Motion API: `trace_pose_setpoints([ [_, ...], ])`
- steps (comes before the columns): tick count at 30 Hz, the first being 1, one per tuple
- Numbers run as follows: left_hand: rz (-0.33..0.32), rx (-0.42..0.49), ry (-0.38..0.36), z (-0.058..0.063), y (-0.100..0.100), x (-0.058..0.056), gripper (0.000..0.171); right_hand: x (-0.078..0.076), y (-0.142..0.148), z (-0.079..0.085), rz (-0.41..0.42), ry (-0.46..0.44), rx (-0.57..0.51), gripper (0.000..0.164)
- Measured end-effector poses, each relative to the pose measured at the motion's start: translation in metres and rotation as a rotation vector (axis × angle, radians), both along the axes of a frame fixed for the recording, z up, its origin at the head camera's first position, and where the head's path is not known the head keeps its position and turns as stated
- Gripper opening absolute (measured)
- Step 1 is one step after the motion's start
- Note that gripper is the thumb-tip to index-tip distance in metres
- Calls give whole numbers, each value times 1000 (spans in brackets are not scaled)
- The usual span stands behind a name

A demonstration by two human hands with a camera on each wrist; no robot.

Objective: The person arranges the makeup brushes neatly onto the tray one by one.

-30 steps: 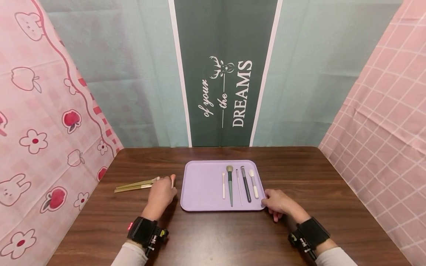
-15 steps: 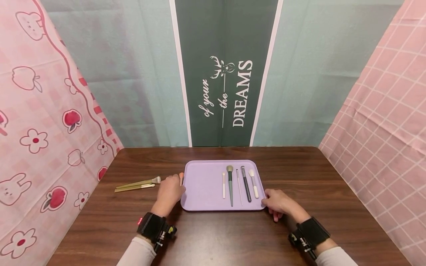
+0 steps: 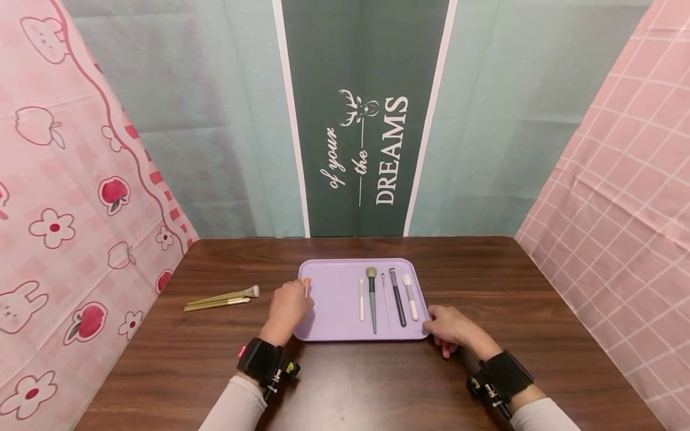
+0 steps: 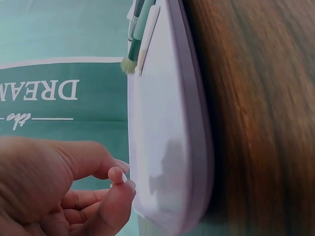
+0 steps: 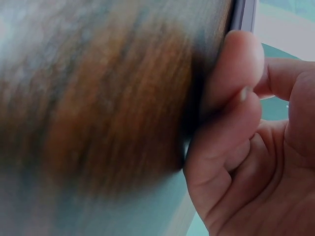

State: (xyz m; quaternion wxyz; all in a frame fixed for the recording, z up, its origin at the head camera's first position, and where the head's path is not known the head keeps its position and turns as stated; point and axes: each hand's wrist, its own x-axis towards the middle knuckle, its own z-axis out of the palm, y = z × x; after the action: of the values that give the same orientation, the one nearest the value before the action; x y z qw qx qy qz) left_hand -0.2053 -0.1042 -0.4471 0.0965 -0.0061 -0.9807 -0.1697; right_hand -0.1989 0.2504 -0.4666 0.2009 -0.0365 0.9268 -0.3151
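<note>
Over the left end of the lilac tray [image 3: 334, 330], my left hand [image 3: 291, 304] pinches a makeup brush [image 3: 306, 284] with an orange head; its handle is mostly hidden by the fingers. The left wrist view shows the thumb and fingers of that left hand [image 4: 93, 189] meeting around a small rounded pinkish end. My right hand [image 3: 451, 328] grips the tray's right edge near the front corner, fingers curled in the right wrist view. Several brushes lie side by side on the tray's right half, among them a green brush [image 3: 372, 299] and a short white brush [image 3: 362, 300].
Two gold-handled brushes [image 3: 221, 299] lie on the wooden table [image 3: 356, 383] left of the tray. A dark-handled brush [image 3: 398, 297], a thin brush [image 3: 386, 302] and a white-tipped brush [image 3: 410, 296] occupy the tray's right side. Fabric curtains [image 3: 242, 149] hang behind and beside the table.
My left hand has moved right with the orange-headed brush, from the table beside the gold brushes to above the tray's left end. The right hand stays at the tray's edge.
</note>
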Motion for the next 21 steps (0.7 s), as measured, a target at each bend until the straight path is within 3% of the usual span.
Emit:
trace_pose_setpoints([
  [21,-42,18,18,-1,37,-6,19,-1,0,-1,1,9,-1,6],
])
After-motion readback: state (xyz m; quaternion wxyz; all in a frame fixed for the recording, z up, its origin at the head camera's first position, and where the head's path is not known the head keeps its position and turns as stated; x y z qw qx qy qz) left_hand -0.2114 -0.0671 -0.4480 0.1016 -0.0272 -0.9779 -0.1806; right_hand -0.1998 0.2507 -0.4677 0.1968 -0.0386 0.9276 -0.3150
